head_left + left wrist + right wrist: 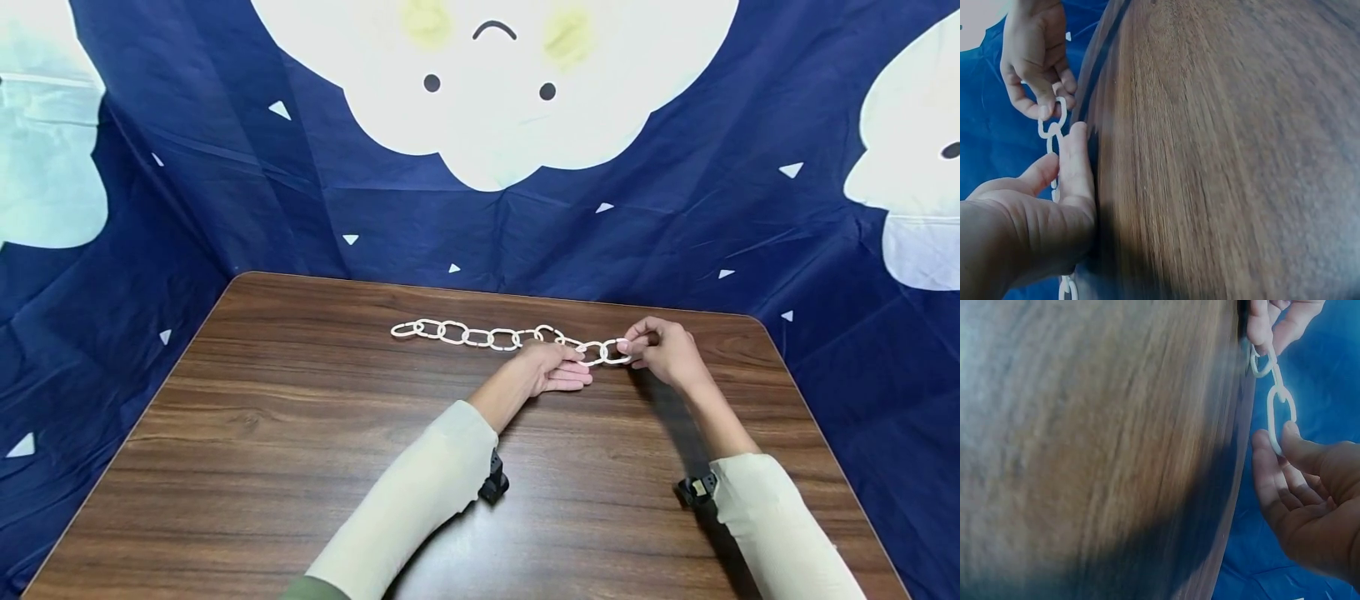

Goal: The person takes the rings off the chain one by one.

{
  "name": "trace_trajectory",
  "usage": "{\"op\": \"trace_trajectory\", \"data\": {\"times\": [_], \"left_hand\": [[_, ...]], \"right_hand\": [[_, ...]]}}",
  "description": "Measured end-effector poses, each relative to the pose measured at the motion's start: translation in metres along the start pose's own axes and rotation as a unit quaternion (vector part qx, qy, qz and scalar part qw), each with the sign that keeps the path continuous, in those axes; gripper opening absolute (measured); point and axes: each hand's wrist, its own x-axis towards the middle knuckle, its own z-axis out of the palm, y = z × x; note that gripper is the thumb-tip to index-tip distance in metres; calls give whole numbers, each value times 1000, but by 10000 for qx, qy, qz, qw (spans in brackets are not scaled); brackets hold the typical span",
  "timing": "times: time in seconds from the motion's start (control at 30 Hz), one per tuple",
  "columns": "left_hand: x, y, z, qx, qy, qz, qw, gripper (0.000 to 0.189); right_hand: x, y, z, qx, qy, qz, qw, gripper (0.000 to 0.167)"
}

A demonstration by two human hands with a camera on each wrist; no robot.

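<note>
A chain of white oval links point(477, 337) stretches across the far part of the wooden table, its left end lying on the surface. My left hand point(551, 367) pinches a link near the chain's right part between thumb and fingers. At the right end, my right hand point(663, 354) pinches the last link with thumb and fingertips. Between the two hands a short run of links is lifted. The right wrist view shows the end link point(1280, 422) between the right thumb and fingers. In the left wrist view, the left palm hides part of the chain point(1054, 144).
The brown wooden table point(262, 467) has rounded far corners. Behind it hangs a dark blue cloth point(247, 167) printed with white clouds and small triangles. Black wrist cameras sit below each forearm, the left one point(493, 479) close above the table.
</note>
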Motion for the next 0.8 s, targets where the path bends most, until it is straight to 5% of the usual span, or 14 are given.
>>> {"op": "trace_trajectory", "data": {"times": [0.4,0.8], "left_hand": [[4,-4,-8,-451,-271,112,9986,26],[8,-3,-9,-205,-244,198,9993,17]], "right_hand": [[-7,-2,9,225,80,-193,9995,23],[-9,-10,19,-84,250,-720,9971,18]]}}
